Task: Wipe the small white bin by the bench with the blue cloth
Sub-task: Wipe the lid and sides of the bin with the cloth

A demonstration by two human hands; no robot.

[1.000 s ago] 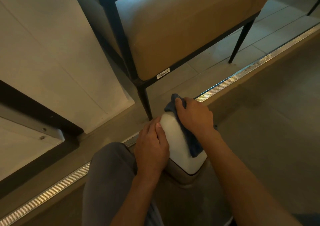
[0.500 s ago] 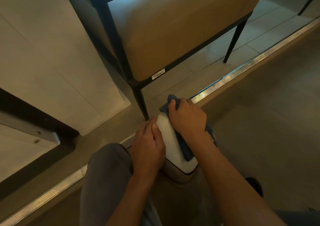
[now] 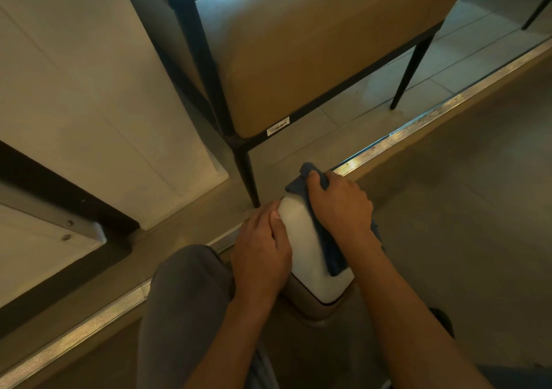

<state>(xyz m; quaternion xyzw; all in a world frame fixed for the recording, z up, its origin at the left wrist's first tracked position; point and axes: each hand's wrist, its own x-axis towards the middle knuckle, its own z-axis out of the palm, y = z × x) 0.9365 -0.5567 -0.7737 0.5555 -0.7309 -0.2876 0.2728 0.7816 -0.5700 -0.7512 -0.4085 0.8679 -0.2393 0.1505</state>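
Fingers [image 3: 316, 179] of right hand [image 3: 340, 206] curled over blue cloth [image 3: 331, 252], pressing it against far right edge of small white bin [image 3: 310, 257]; fingers [image 3: 276, 215] of left hand [image 3: 263, 257] laid along bin's left flank, thumb on lid, steadying rather than gripping hard. Bin sitting on floor [image 3: 448, 209] at kneeling knee [image 3: 185, 284], just beside near leg of bench [image 3: 313, 45] and close to metal threshold strip [image 3: 418, 125]. Probably light, hollow plastic, stiff but apt to slide or tip under sideways rubbing, hence bracing at left side worth keeping; smooth lid likely slippery under bare skin. Best held by flanks or lower body, not by lid, which looks hinged or swinging along darker seam at near end. Cloth soft, limp, bunched under palm with tail trailing down lid's right side. Lid's long axis running from near-right corner toward bench leg, away and slightly left; top face upward. Far end partly hidden beneath cloth.
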